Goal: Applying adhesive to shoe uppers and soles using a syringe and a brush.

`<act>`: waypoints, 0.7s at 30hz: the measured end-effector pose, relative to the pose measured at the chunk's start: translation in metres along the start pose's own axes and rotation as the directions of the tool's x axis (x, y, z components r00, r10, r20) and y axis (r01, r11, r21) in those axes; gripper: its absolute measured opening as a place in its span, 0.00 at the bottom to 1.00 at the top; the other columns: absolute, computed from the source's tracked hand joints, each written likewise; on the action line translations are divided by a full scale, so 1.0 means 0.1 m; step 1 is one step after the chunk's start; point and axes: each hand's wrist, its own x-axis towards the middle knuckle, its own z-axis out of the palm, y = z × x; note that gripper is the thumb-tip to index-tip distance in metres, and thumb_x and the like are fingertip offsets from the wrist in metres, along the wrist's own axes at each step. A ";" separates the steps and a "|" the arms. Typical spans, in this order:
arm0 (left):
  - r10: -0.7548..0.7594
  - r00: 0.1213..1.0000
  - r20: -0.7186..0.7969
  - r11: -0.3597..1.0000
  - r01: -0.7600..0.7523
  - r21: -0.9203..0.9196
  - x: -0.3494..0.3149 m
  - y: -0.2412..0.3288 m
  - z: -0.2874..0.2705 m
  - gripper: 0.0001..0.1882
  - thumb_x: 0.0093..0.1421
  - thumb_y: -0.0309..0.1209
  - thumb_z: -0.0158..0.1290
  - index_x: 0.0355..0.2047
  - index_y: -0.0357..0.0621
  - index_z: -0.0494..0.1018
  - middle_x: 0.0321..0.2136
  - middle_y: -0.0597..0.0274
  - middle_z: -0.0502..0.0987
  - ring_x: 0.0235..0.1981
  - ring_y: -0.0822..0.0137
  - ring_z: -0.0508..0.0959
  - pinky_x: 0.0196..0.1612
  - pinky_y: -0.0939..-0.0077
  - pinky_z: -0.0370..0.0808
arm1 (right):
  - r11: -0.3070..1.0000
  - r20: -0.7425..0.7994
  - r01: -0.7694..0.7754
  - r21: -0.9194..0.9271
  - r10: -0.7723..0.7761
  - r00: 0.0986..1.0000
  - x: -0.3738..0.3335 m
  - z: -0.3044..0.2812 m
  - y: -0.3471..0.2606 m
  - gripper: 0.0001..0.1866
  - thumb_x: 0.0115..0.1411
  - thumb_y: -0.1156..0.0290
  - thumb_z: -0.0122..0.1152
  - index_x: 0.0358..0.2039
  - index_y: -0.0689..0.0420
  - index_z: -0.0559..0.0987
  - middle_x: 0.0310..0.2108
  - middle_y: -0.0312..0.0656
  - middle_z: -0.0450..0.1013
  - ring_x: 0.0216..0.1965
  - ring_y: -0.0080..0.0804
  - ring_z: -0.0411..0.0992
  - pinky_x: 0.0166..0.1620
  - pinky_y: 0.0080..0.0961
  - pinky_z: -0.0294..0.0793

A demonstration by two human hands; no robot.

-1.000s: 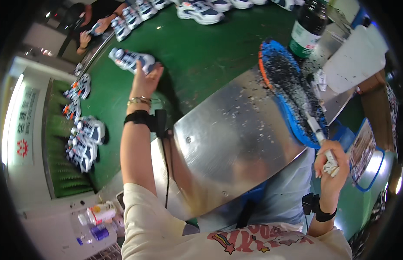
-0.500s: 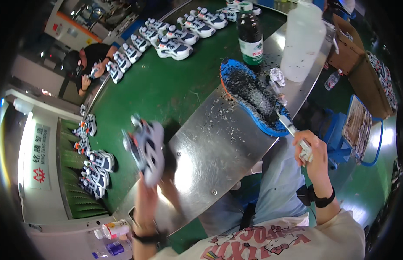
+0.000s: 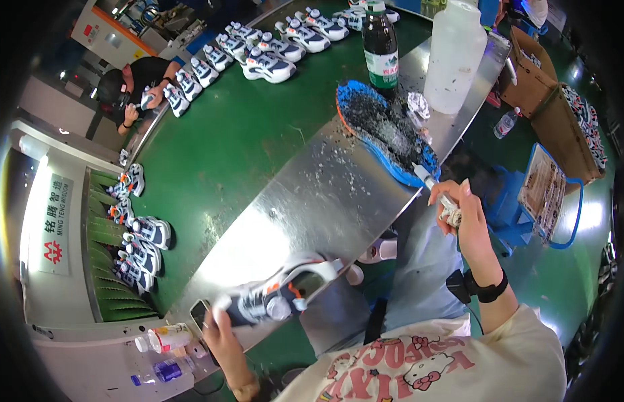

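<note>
My left hand is closed round the toe end of a white and navy sneaker with orange accents, tilted over the near edge of the metal strip. The sneaker is slightly blurred. In my right hand is a slim white syringe-like tool, with crumpled white wrapping round its held part. Its tip lies at the near end of a blue insole. Black and grey crumbs cover the insole's upper face, and more are scattered on the metal beside it.
A dark bottle and a large white plastic jug stand beyond the insole. Sneakers line the green belt's far side and the left side. Across the belt, a person handles a shoe. A blue stool stands right.
My left hand has brought the sneaker down and toward me, turning it from upright to lying sideways. My right hand with the tool has shifted slightly left in the picture, as the whole view has.
</note>
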 end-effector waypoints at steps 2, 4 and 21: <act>0.224 0.975 0.002 0.974 -0.224 0.044 0.29 0.29 0.22 0.14 0.58 0.30 0.46 0.37 0.28 0.70 0.34 0.61 0.73 0.29 0.75 0.70 0.36 0.81 0.68 | 0.999 0.006 -0.041 -0.002 0.041 0.999 -0.01 0.01 0.02 0.33 0.63 0.46 0.26 0.26 0.62 0.72 0.11 0.32 0.57 0.14 0.15 0.55 0.20 0.15 0.53; 0.329 0.944 0.030 0.944 -0.328 -0.032 0.48 0.52 0.54 0.15 0.56 0.31 0.48 0.38 0.29 0.69 0.34 0.60 0.73 0.31 0.74 0.71 0.37 0.81 0.68 | 0.998 0.004 -0.038 -0.054 0.038 0.999 -0.05 0.01 0.02 0.35 0.63 0.45 0.23 0.26 0.62 0.72 0.11 0.33 0.58 0.13 0.15 0.55 0.20 0.15 0.52; 0.810 0.451 0.375 0.578 -0.505 -0.641 0.80 1.05 1.55 0.30 0.44 0.36 0.61 0.43 0.29 0.65 0.40 0.49 0.72 0.37 0.67 0.74 0.41 0.77 0.69 | 0.797 0.242 0.248 0.550 -0.436 0.867 -0.12 0.46 -0.37 0.38 0.55 0.35 0.34 0.11 0.56 0.73 0.04 0.34 0.61 0.05 0.25 0.59 0.13 0.18 0.64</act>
